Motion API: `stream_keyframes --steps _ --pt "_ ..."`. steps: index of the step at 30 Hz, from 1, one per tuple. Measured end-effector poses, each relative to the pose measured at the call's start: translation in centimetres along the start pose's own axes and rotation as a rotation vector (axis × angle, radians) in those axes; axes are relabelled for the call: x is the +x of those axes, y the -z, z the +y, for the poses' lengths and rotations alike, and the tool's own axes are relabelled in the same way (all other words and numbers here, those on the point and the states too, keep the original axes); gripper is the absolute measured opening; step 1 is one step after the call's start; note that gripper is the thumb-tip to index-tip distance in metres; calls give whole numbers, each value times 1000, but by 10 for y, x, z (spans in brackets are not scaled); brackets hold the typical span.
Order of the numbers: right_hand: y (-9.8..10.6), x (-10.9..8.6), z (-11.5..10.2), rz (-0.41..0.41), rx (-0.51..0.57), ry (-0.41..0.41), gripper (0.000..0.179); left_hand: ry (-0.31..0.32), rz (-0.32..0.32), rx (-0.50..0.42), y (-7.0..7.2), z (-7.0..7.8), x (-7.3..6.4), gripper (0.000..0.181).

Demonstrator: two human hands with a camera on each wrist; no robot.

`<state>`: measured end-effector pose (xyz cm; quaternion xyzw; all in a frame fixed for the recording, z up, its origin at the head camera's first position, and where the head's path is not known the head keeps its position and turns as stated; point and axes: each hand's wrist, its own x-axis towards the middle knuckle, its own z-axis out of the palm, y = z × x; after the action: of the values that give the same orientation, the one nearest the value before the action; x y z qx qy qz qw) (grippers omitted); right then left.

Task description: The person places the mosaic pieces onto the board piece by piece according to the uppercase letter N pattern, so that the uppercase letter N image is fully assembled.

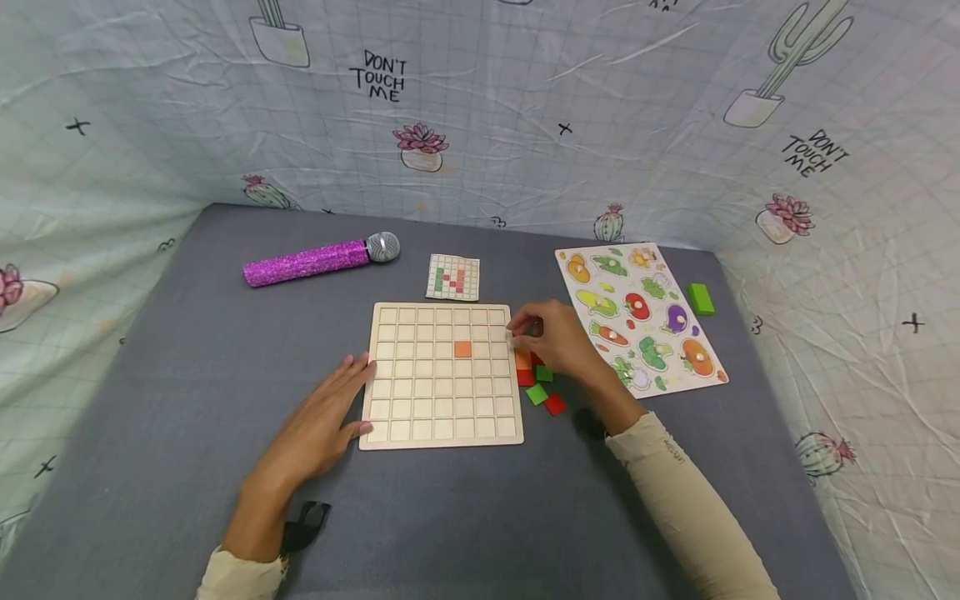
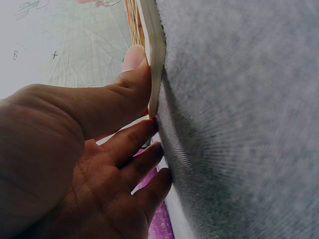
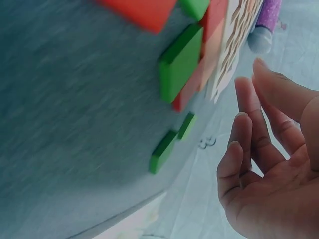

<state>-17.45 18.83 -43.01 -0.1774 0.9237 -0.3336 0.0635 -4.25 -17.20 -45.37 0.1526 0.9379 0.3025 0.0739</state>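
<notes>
1. At the far left, across a wide stretch of grey tabletop [image 1: 142, 400], we see a purple glittery microphone [image 1: 307, 263] lying aslant near the back edge.
2. Nearer us, the left hand [image 1: 318, 421] lies relaxed, fingers extended and thumb spread, touching the left edge of the gridded board [image 1: 408, 387].
3. That board lies flat around mid-table, with ample room before its near edge; we find one orange tile [image 1: 463, 349] in the fifth column, third row from the back.
4. Just behind its far edge, across a narrow gap, sits a small pattern card [image 1: 453, 277].
5. At its right edge, we see the right hand [image 1: 555, 337] raised with bent fingers; we cannot tell whether it pinches anything.
6. Beneath that hand, loose tiles [image 1: 537, 394] crowd the strip beside the board.
7. Farther right, a vegetable board [image 1: 637, 332] lies slanted, with a green block [image 1: 701, 298] between it and the table's right edge.
</notes>
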Motion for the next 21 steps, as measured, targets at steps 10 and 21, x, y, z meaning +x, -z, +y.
stream_keyframes --steps 10,21 --pt "2 -8 14 -36 -44 -62 19 7 5 8 1 2 -2 87" --pt "-4 -5 19 -31 -88 -75 17 23 -4 6 1 4 -1 89"
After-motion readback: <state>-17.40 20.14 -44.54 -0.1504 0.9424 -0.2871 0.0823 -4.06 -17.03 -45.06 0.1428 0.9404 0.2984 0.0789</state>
